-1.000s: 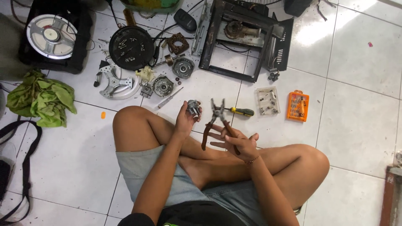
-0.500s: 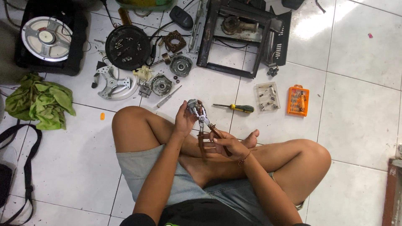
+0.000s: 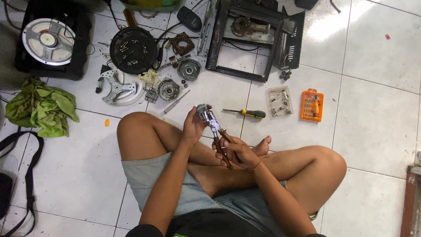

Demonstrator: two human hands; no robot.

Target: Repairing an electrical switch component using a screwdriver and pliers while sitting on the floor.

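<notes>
On the white tiled floor (image 3: 372,127), a person is sitting cross-legged with dismantled parts lying around from ten to one o'clock: a round black disc (image 3: 133,49), a loudspeaker (image 3: 48,41), a black metal frame (image 3: 256,37) and a green cloth (image 3: 41,107) at nine. Just ahead, a screwdriver (image 3: 245,113) and an orange bit case (image 3: 312,105) are lying. At the centre, the left hand (image 3: 194,125) is closing its fingers around a small metal part (image 3: 202,111), while the right hand (image 3: 237,151) is gripping brown-handled pliers (image 3: 219,136), whose nose is meeting that part.
</notes>
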